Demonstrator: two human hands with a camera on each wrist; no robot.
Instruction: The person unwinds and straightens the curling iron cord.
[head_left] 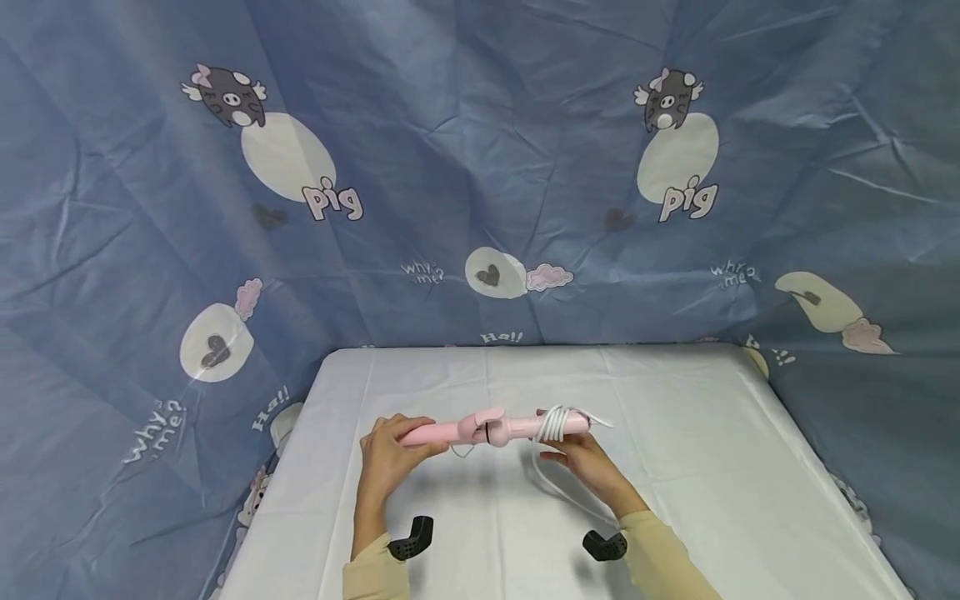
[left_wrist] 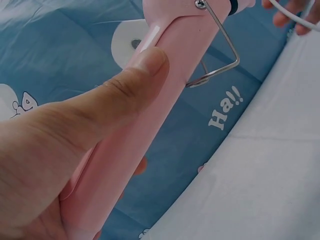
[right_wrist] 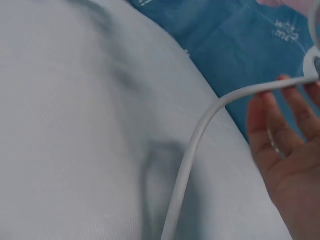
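A pink curling iron (head_left: 446, 432) is held level above the white-covered table, its clamp lever near the middle. My left hand (head_left: 392, 454) grips the barrel end, and the thumb (left_wrist: 142, 70) lies along the clamp in the left wrist view. A wire stand (left_wrist: 227, 62) hangs out from the iron's side. White cord (head_left: 553, 423) is wound in several turns round the handle. My right hand (head_left: 588, 467) holds the handle from behind and below at these turns. In the right wrist view a loose length of cord (right_wrist: 200, 127) passes across its fingertips.
The white-covered table (head_left: 720, 467) reaches back to a blue curtain (head_left: 465, 192) printed with pigs and words. This curtain also bounds the left and right sides. A black wrist mount (head_left: 412, 540) sits at the left cuff, another (head_left: 604, 547) at the right.
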